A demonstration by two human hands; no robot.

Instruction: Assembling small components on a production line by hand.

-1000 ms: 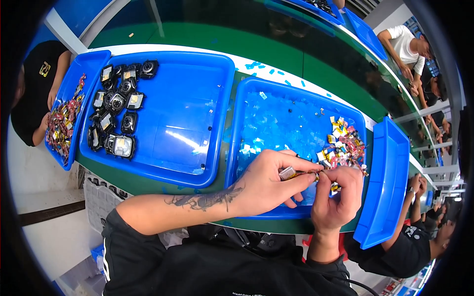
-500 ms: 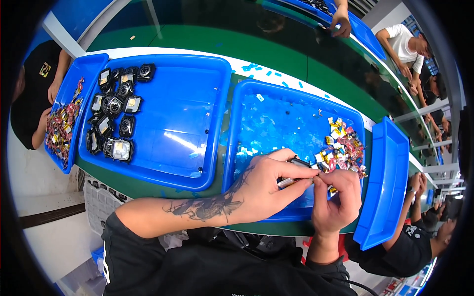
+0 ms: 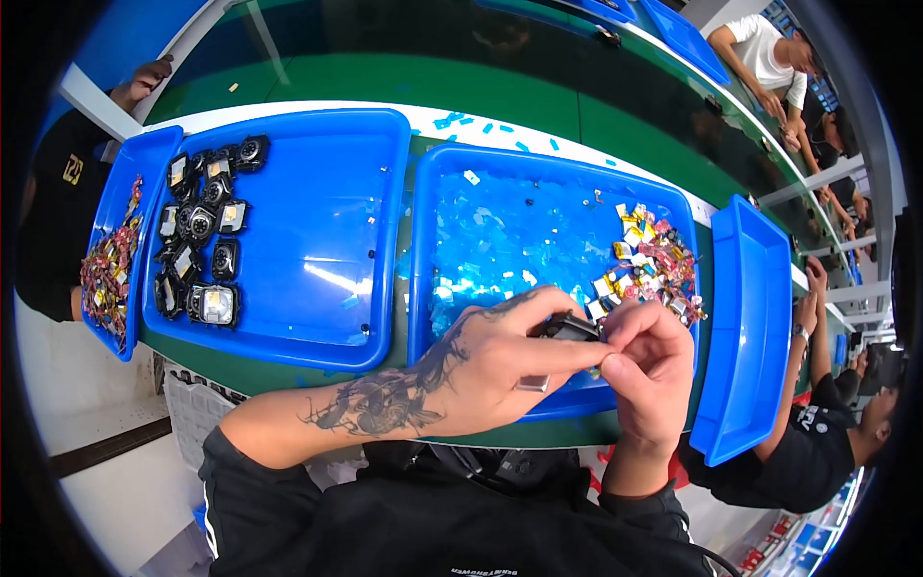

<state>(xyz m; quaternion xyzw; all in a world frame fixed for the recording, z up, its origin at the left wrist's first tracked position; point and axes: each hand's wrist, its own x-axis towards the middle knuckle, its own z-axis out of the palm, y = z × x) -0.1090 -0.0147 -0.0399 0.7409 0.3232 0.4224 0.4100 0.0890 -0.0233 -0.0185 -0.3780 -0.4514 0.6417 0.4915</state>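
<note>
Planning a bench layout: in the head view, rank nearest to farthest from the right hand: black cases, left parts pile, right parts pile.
From the right hand:
1. Right parts pile: just beyond it.
2. Black cases: well to its left.
3. Left parts pile: farthest left, past the cases.

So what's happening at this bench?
A person in black holds a small black piece in the left hand, the right hand close at its end. Below, a blue tray holds blue scraps and a colourful heap. Black watch-like cases lie in another tray leftward.
</note>
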